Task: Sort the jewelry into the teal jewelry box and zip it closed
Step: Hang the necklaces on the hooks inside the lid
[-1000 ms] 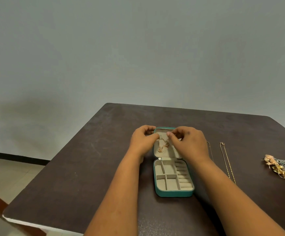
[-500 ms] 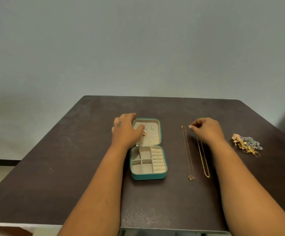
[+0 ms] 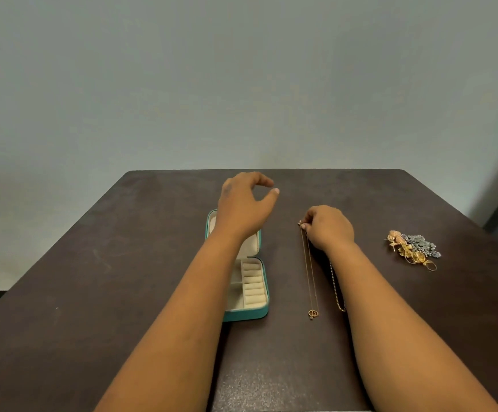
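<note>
At frame centre: your right hand (image 3: 329, 228) pinching thin necklace (image 3: 309, 269) top end on table (image 3: 93, 292); left hand (image 3: 243, 203) hovering loosely open, holding nothing, above open teal jewelry box (image 3: 249, 288).

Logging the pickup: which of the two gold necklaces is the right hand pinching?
The thin pendant necklace nearer the box; the right hand pinches its top end.

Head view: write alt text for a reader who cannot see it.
The right hand pinches the top end of a thin gold necklace lying straight on a dark table, a second chain beside it. The left hand hovers, holding nothing, above the open teal jewelry box. A jewelry pile lies far right.
</note>
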